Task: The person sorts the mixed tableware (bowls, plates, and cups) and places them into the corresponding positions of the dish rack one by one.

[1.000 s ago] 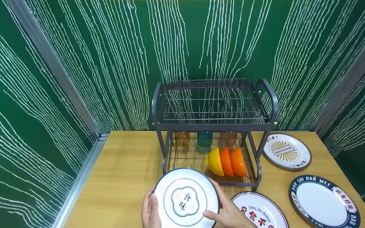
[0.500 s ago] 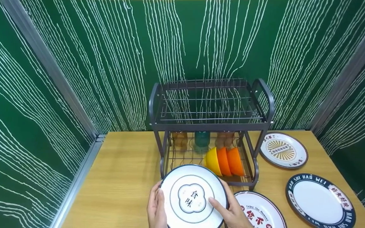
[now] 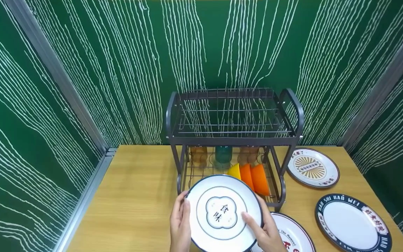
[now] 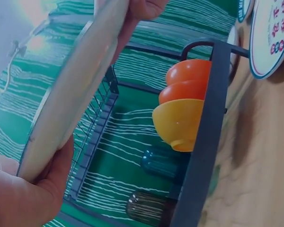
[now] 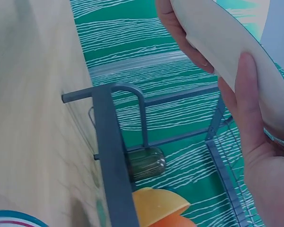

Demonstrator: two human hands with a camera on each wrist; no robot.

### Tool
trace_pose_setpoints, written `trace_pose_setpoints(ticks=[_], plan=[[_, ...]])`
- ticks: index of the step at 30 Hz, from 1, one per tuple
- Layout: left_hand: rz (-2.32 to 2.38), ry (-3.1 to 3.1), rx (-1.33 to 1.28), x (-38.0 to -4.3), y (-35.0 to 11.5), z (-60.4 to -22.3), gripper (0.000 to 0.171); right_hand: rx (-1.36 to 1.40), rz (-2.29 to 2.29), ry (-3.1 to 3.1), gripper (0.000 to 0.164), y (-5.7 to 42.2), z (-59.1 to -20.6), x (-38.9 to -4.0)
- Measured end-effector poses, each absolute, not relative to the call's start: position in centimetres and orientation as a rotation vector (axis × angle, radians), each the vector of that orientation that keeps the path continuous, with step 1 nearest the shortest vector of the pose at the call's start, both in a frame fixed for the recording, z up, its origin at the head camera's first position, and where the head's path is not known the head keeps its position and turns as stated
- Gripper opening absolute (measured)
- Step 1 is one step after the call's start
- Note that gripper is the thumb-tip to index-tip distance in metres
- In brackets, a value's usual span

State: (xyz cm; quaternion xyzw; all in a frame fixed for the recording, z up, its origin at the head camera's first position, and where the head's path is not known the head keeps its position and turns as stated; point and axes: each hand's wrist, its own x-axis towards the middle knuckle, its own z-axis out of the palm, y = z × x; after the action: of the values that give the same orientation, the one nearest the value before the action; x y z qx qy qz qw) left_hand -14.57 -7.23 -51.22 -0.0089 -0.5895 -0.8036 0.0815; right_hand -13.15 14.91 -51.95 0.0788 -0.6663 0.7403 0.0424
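A white plate (image 3: pixel 201 203) with a dark blue rim and a flower outline around two characters is held up by both hands in the head view. My left hand (image 3: pixel 181 220) grips its left edge, thumb in front and fingers behind. On the opposite side my right hand (image 3: pixel 266 231) pinches the edge, its thumb lying on the plate's face. The left wrist view has the plate (image 4: pixel 73 90) nearly edge-on, tilted before the rack. In the right wrist view, the right hand (image 5: pixel 260 137) clasps the plate (image 5: pixel 217 38) from below.
A black two-tier dish rack (image 3: pixel 233 141) stands behind the plate. Its lower tier holds a yellow bowl (image 3: pixel 234 170), two orange bowls (image 3: pixel 260 178) and several coloured glasses (image 3: pixel 223 154). To the right lie a sunburst plate (image 3: pixel 311 168), a dark-rimmed oval plate (image 3: pixel 352 224) and a red-lettered plate (image 3: pixel 294 231).
Both hands have carried the plate rightward and slightly up in the head view, turning it a little clockwise. It now covers part of the yellow bowl and more of the red-lettered plate.
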Motion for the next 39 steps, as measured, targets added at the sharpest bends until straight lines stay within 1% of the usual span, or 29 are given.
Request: trace_pose_setpoints(ticks=[4,10,12,15,19,22,25,34,39], plan=[[-2.363,-1.777,-0.176,-15.1,-7.1,-50.5,0.039,0.253,2.234,-2.027,0.059,15.6,-51.3,-13.3],[-2.333,-1.797,-0.281,-16.0,-6.9,-49.4,0.039,0.416,2.148,-2.008,0.059,16.6,-50.8,-13.7],[-2.309,-1.810,-0.297,-16.4,-6.8,-49.1,0.039,0.459,2.064,-1.998,0.058,16.9,-50.5,-13.9],[-2.243,-1.825,-0.299,-17.1,-7.0,-48.6,0.036,0.452,1.985,-1.976,0.057,17.1,-50.0,-14.1],[-2.186,-1.785,-0.267,-18.4,-7.5,-48.4,0.032,0.398,1.963,-1.970,0.058,17.5,-49.1,-14.0],[-2.139,-1.752,-0.255,-19.4,-7.8,-48.5,0.033,0.414,1.934,-1.955,0.058,18.1,-48.2,-14.1],[-2.050,-1.776,-0.230,-20.3,-8.1,-48.8,0.037,0.473,1.928,-1.914,0.058,18.7,-47.4,-14.3],[-1.857,-1.947,-0.153,-23.1,-8.5,-50.2,0.064,0.549,1.862,-1.813,0.059,19.7,-45.3,-14.7],[-1.860,-2.024,-0.175,-24.7,-8.7,-50.8,0.069,0.554,1.824,-1.778,0.058,19.8,-43.0,-14.4]])
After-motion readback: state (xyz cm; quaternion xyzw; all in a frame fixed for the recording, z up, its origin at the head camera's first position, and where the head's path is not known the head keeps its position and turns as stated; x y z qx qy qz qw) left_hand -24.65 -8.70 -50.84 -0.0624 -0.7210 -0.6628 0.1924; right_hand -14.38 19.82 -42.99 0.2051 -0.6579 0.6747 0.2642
